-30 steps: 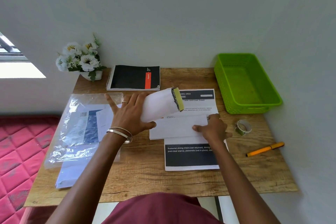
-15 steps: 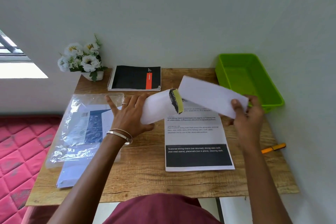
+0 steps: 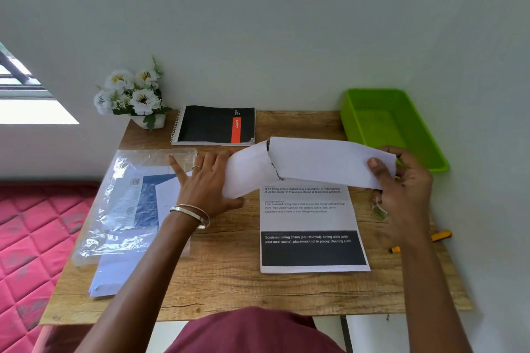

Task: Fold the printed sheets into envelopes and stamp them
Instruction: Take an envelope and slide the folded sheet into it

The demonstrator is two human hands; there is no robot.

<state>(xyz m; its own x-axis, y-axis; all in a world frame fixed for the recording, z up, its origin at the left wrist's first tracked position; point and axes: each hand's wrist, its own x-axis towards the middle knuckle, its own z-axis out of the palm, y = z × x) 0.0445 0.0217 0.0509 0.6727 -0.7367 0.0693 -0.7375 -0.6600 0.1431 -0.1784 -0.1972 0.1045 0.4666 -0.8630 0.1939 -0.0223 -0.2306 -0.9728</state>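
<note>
Right grip (image 3: 401,180) pinching folded sheet (image 3: 329,162), tip entering envelope (image 3: 246,173)

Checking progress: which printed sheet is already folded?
The folded sheet pinched by the right hand at the envelope's mouth; the other sheet lies flat.

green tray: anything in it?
Empty as far as visible. The green tray shows only its bare floor; the right hand and folded sheet cover its near corner.
</note>
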